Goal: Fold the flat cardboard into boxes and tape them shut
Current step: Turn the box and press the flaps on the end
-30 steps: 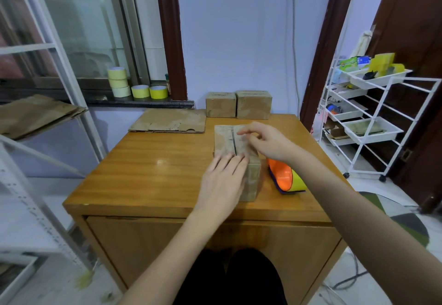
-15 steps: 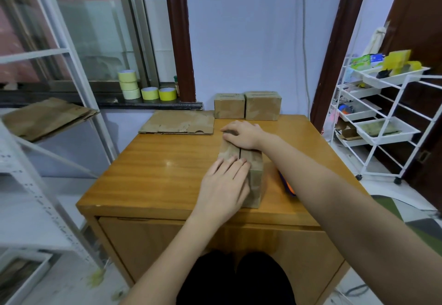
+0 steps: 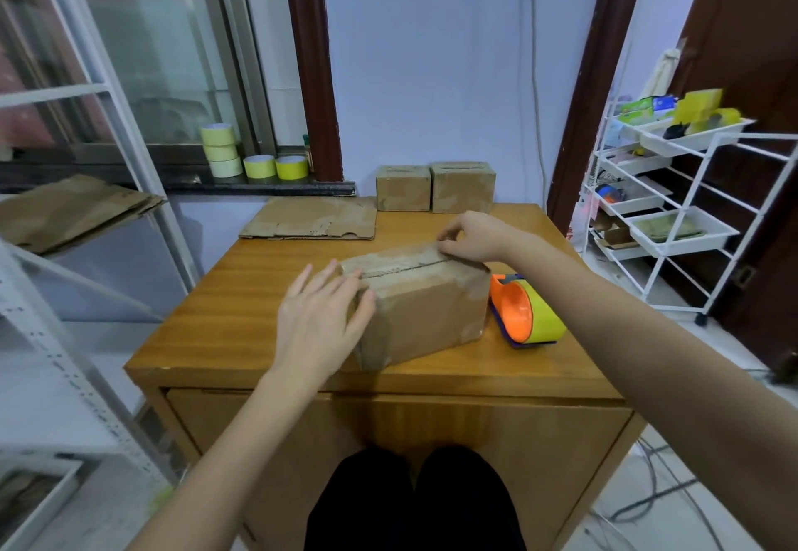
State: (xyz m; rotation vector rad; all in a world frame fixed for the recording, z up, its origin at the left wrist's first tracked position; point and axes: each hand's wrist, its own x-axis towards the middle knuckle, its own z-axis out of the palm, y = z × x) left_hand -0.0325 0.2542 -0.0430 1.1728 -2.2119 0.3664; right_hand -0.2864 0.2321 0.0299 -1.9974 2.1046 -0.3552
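A folded cardboard box (image 3: 425, 313) stands on the wooden table (image 3: 242, 317), turned so its long side faces me, with its top flaps closed along a seam. My left hand (image 3: 321, 321) lies with straight, spread fingers against the box's left end. My right hand (image 3: 473, 235) has curled fingers on the far right top edge of the box. An orange and yellow tape dispenser (image 3: 524, 313) lies on the table just right of the box. A flat cardboard sheet (image 3: 311, 220) lies at the table's back left.
Two finished small boxes (image 3: 403, 188) (image 3: 462, 185) stand at the table's back edge. Yellow tape rolls (image 3: 259, 164) sit on the window sill. Flat cardboard (image 3: 64, 209) lies on a left shelf. A white wire trolley (image 3: 673, 205) with trays stands to the right.
The box has been turned from lengthwise to sideways on the table. My left hand slid from the top to the left end; my right hand now sits at the far right top edge.
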